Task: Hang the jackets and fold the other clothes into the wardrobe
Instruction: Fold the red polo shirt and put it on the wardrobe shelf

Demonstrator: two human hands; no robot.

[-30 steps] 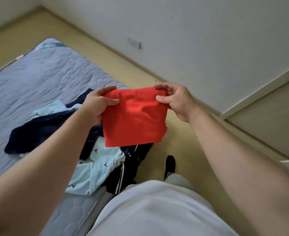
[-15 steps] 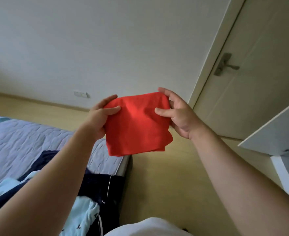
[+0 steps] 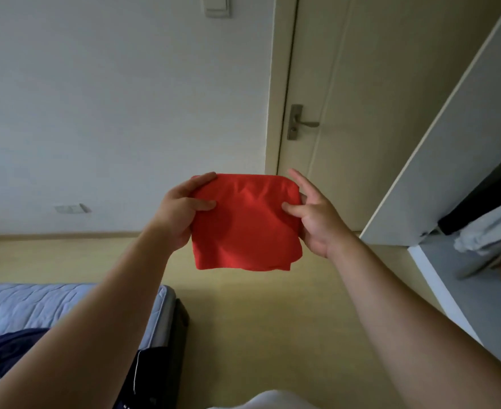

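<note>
Both my left hand (image 3: 181, 214) and right hand (image 3: 317, 219) pinch the folded red cloth square (image 3: 244, 222); the open white wardrobe (image 3: 438, 154) is off to my right.

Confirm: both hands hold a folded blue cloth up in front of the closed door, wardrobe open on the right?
One error: the folded cloth is red, not blue, as the head view shows. The rest is right: the left hand and right hand hold it up in front of the closed door, with the wardrobe open on the right.

left hand (image 3: 181, 215) + right hand (image 3: 317, 219) pinch folded red garment (image 3: 244, 224) | wardrobe (image 3: 449, 160) right
</note>
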